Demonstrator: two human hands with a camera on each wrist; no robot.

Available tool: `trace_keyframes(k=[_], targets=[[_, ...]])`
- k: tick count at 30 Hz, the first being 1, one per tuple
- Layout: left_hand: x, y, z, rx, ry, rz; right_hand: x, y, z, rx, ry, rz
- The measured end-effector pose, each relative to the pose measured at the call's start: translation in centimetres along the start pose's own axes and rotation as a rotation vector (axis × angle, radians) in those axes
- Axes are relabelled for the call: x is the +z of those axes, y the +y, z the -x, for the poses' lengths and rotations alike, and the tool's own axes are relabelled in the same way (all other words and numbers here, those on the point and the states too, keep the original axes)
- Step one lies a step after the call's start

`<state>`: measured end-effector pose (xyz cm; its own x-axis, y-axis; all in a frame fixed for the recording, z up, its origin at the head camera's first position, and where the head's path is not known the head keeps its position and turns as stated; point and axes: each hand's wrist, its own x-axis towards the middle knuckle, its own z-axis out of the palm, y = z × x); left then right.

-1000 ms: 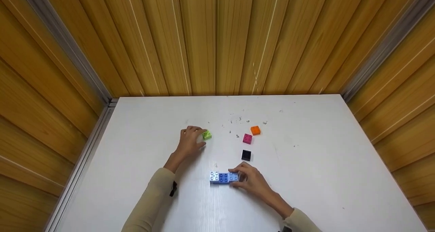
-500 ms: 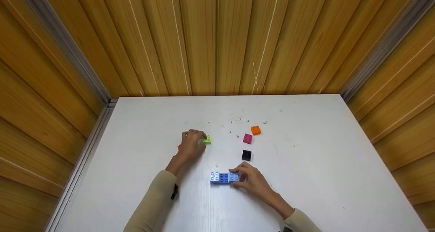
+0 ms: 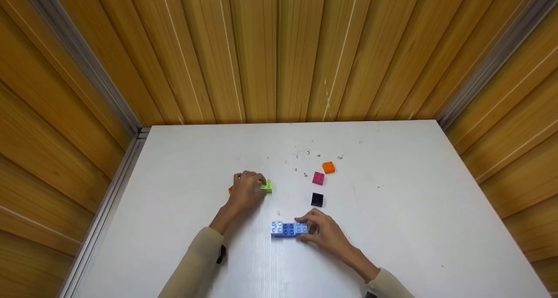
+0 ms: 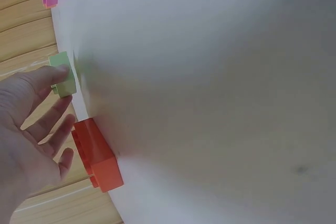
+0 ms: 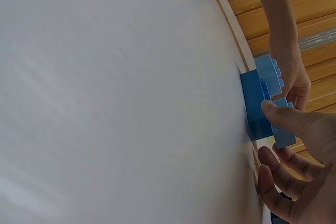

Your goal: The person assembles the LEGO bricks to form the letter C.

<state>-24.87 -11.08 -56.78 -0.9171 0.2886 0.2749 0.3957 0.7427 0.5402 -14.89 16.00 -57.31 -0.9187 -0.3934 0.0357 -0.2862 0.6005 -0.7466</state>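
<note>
My left hand (image 3: 247, 190) pinches a light green toy brick (image 4: 65, 75) between thumb and fingertips, close over the table. Beside its curled lower fingers stands a red brick (image 4: 98, 156), mostly hidden behind the hand in the head view. With thumb and fingers, my right hand (image 3: 323, 231) grips the right end of a blue brick assembly. That assembly is a darker blue long brick (image 5: 254, 106) with one light blue brick (image 3: 277, 227) on its left end and another light blue brick (image 3: 301, 227) on its right end; studs show between them.
Right of centre lie a black brick (image 3: 317, 199), a magenta brick (image 3: 318, 178) and an orange brick (image 3: 328, 167). The white table (image 3: 392, 228) has small dark marks. Yellow wood-look panels (image 3: 287, 49) stand at the back and sides.
The left hand has closed on the light green brick and drawn it a little toward the person. A red brick has come into sight behind that hand. The right hand keeps its hold.
</note>
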Motion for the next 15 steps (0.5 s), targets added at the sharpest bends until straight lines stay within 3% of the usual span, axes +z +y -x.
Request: trace_keyframes(k=[15], targets=[[-1.8, 2.4, 1.7, 0.085, -0.021, 0.074, 0.1, 0.1, 0.1, -0.065, 0.039, 0.008]])
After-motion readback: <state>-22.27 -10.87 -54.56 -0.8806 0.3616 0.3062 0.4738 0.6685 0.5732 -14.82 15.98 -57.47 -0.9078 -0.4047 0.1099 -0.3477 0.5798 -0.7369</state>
